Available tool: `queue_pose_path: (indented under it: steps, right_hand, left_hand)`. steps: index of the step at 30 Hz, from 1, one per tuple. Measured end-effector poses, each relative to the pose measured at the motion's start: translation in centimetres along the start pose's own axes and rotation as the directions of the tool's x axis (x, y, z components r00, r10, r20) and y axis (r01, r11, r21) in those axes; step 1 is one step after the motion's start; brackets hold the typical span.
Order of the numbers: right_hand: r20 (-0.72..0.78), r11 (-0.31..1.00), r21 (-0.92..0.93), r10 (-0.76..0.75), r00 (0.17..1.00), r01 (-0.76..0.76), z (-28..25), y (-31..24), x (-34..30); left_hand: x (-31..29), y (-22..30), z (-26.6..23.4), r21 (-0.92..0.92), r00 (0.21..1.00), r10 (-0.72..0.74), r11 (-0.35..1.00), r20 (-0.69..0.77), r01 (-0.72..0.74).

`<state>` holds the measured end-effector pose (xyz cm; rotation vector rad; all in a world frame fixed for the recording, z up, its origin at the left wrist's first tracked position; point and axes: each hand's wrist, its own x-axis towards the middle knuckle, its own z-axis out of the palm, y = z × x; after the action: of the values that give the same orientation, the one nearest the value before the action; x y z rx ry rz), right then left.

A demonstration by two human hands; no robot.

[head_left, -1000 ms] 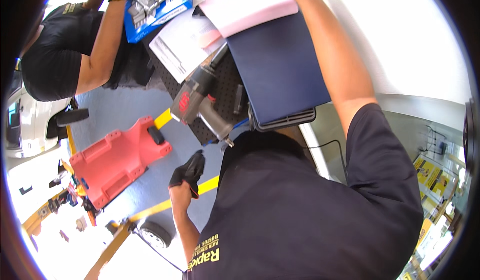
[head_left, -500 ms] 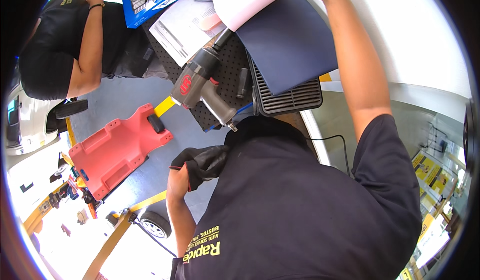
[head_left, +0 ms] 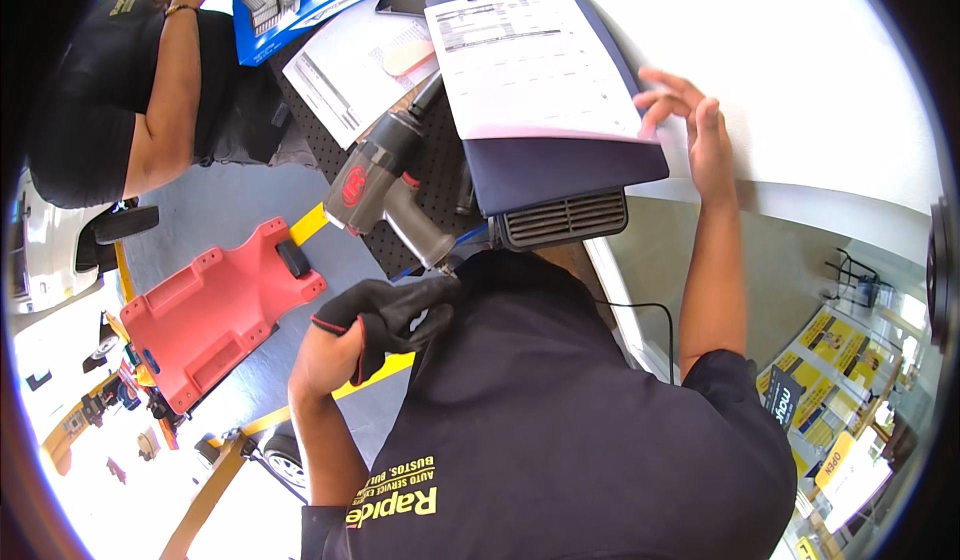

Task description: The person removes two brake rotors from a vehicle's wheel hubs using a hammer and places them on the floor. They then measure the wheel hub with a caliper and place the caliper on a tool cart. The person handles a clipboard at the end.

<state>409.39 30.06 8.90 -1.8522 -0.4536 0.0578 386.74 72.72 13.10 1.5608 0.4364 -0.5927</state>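
Observation:
My right hand (head_left: 700,135) is bare and open, its fingers spread at the right edge of the printed white form (head_left: 530,70). The form and a pink sheet beneath it are held by a metal clip on a dark blue clipboard folder (head_left: 560,172). A black glove with red edging covers my left hand (head_left: 385,322), near my chest. Its fingers curl toward the thumb, and whatever they may hold is hidden. Beyond the left hand, a grey-and-black impact wrench (head_left: 392,175) lies on a black perforated tabletop (head_left: 395,248), handle pointing toward me.
A ribbed black case (head_left: 565,222) sits under the folder. Loose papers (head_left: 350,80) and a blue tool box (head_left: 300,10) lie farther back. A co-worker (head_left: 110,100) is at the far left. A red creeper (head_left: 215,310) is on the floor; a white wall (head_left: 800,90) borders the right.
The lifted pages have come down flat, showing the form. My right hand has let go and moved down nearer me. My left hand has shifted slightly left.

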Motion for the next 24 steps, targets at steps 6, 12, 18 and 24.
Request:
queue_pose_path:
  steps: [6,12,18,24]
  right_hand:
    - [-0.174,0.953,-0.001,0.299,0.938,-0.303,1.4,1.1,-2.8]
    - [-0.252,0.854,0.087,0.516,0.819,-0.512,2.5,1.8,-4.0]
    - [-0.027,0.756,0.365,0.592,0.806,-0.543,1.5,2.1,-4.6]
    - [-0.045,0.717,0.346,0.657,0.753,-0.605,0.4,1.1,-8.6]
  left_hand:
    - [4.9,2.7,1.0,0.105,0.997,0.06,0.993,-0.047,-0.055]
    - [8.9,2.1,2.2,0.198,0.964,0.104,0.979,-0.246,-0.055]
    - [9.8,1.1,0.3,-0.12,0.992,0.055,0.99,-0.11,-0.068]
    - [5.5,-1.0,-4.5,-0.159,0.988,0.021,0.986,-0.155,-0.046]
